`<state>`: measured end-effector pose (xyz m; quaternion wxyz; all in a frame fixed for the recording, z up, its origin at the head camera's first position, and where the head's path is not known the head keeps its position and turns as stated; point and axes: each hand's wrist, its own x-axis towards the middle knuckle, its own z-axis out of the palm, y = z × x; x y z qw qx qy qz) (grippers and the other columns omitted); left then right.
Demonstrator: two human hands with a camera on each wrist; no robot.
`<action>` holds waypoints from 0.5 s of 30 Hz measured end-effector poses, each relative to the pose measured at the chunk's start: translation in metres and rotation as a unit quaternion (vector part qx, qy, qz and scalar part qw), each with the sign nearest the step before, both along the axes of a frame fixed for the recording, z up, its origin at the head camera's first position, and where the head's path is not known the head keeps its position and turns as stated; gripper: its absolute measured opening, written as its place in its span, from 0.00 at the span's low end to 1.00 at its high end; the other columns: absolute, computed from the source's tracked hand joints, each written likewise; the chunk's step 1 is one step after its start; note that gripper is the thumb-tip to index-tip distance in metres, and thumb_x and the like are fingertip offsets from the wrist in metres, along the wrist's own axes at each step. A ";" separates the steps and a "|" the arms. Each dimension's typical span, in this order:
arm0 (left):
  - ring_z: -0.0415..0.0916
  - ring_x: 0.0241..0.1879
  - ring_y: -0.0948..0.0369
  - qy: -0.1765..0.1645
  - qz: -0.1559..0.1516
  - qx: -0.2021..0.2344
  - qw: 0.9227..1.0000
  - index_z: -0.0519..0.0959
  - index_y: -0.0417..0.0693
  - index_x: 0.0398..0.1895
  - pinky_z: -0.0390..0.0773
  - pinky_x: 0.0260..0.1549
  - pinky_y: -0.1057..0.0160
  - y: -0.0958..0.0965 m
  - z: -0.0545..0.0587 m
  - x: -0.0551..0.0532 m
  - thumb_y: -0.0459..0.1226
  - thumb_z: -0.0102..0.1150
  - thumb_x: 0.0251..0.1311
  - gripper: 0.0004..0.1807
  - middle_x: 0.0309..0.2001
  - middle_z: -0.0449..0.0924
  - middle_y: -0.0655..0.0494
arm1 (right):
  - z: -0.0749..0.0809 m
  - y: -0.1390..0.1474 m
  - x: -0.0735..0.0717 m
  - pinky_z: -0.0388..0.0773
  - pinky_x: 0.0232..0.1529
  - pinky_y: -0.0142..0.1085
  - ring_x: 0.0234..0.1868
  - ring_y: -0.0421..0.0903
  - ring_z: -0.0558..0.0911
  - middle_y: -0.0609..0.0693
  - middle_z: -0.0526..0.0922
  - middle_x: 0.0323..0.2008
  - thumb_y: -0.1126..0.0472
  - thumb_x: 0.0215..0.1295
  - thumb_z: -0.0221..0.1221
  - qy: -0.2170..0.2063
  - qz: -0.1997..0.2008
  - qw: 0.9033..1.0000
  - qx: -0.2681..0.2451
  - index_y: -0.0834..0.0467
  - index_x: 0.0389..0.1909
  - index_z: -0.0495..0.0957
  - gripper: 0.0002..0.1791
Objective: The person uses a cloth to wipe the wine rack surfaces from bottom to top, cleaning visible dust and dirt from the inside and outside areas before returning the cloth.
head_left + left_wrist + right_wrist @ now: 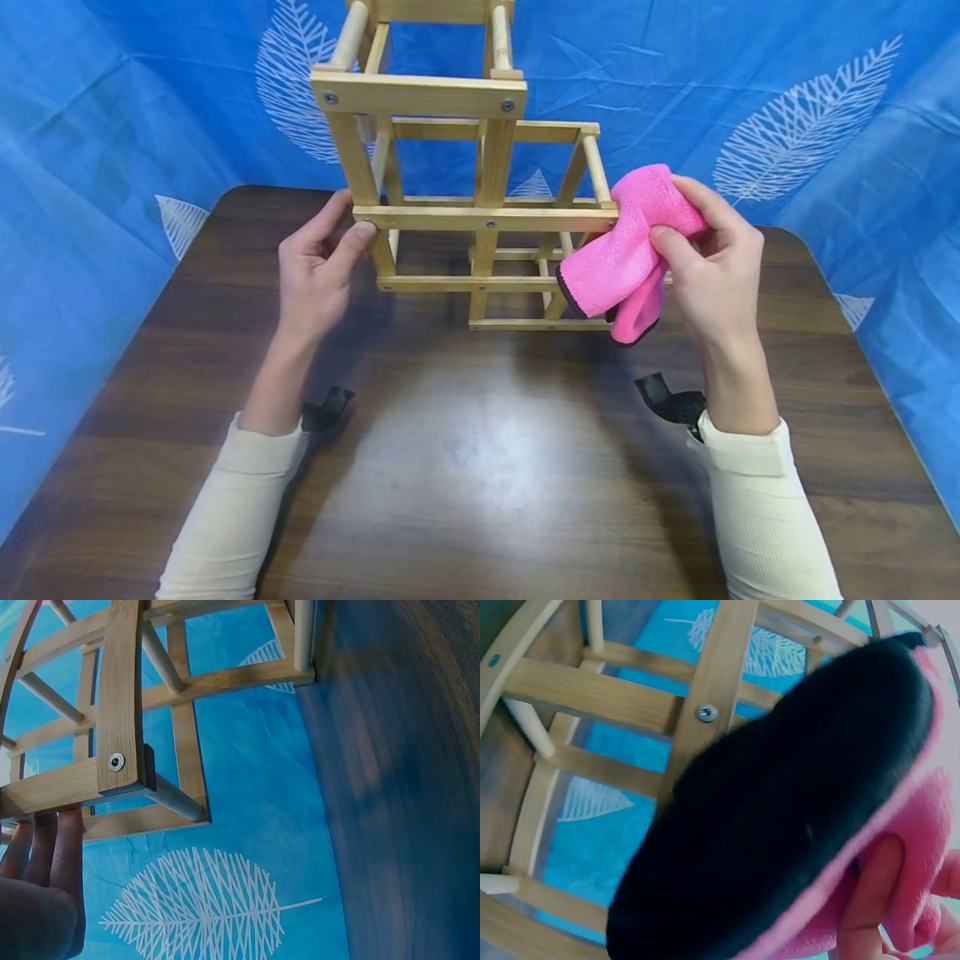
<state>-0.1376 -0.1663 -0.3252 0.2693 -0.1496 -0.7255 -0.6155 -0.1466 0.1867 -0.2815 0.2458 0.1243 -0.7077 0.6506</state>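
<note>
A tiered rack of light wooden slats and dowels [423, 218] stands on the dark table. My left hand [315, 279] grips its left post, thumb on the front near a screw; in the left wrist view the fingers of that hand [52, 892] reach behind a slat. Pinched between thumb and fingers of my right hand [720, 267] is a pink plush cloth [637, 233] with dark edging. The cloth hangs folded over the right end of the middle rail and covers that corner. Up close in the right wrist view, the cloth's dark edge [780, 802] hides part of the rack.
The brown wood-grain table [480, 500] has rounded far corners. Blue fabric with white leaf prints [810, 117] hangs behind and at both sides. Black straps [667, 404] stick out from both wrists. The rack's top runs out of the head view.
</note>
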 end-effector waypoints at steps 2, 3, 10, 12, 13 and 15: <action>0.79 0.29 0.66 0.000 0.004 0.000 1.000 0.77 0.40 0.62 0.80 0.35 0.71 0.001 0.000 0.000 0.26 0.60 0.64 0.22 0.54 0.82 0.46 | -0.003 0.002 0.002 0.78 0.39 0.30 0.43 0.49 0.78 0.56 0.82 0.48 0.77 0.57 0.60 -0.024 -0.006 0.999 0.029 0.63 0.54 0.82 0.23; 0.79 0.29 0.66 -0.001 0.005 -0.001 1.000 0.77 0.41 0.62 0.80 0.35 0.71 0.001 0.000 0.000 0.26 0.60 0.64 0.22 0.54 0.82 0.46 | -0.004 0.004 0.004 0.78 0.39 0.29 0.44 0.48 0.78 0.54 0.82 0.47 0.76 0.57 0.60 -0.033 -0.009 0.998 0.049 0.62 0.55 0.82 0.23; 0.80 0.30 0.65 0.004 0.004 -0.005 1.000 0.76 0.41 0.63 0.81 0.36 0.71 0.001 0.000 0.000 0.26 0.60 0.64 0.23 0.54 0.81 0.46 | -0.017 0.009 0.015 0.76 0.35 0.25 0.46 0.44 0.75 0.53 0.79 0.50 0.73 0.59 0.62 -0.041 -0.016 0.981 0.191 0.61 0.58 0.80 0.24; 0.81 0.31 0.66 0.004 0.005 -0.005 1.000 0.76 0.41 0.63 0.81 0.36 0.71 0.001 0.000 0.000 0.26 0.60 0.64 0.23 0.54 0.81 0.46 | -0.020 0.009 0.018 0.75 0.35 0.24 0.47 0.43 0.74 0.55 0.78 0.51 0.73 0.59 0.62 -0.038 -0.017 0.974 0.222 0.60 0.59 0.79 0.25; 0.80 0.31 0.65 0.003 0.007 -0.003 1.000 0.77 0.42 0.63 0.81 0.36 0.71 0.001 0.000 0.000 0.26 0.60 0.64 0.23 0.54 0.81 0.46 | -0.022 0.009 0.019 0.74 0.34 0.24 0.46 0.43 0.74 0.56 0.78 0.52 0.73 0.58 0.63 -0.036 -0.018 0.971 0.235 0.60 0.59 0.79 0.25; 0.80 0.30 0.65 0.000 0.010 -0.007 1.000 0.77 0.42 0.63 0.80 0.36 0.71 0.002 0.000 0.000 0.26 0.59 0.64 0.23 0.54 0.81 0.46 | -0.023 0.008 0.022 0.74 0.34 0.23 0.46 0.43 0.74 0.57 0.77 0.52 0.73 0.58 0.63 -0.034 -0.018 0.964 0.262 0.60 0.60 0.79 0.26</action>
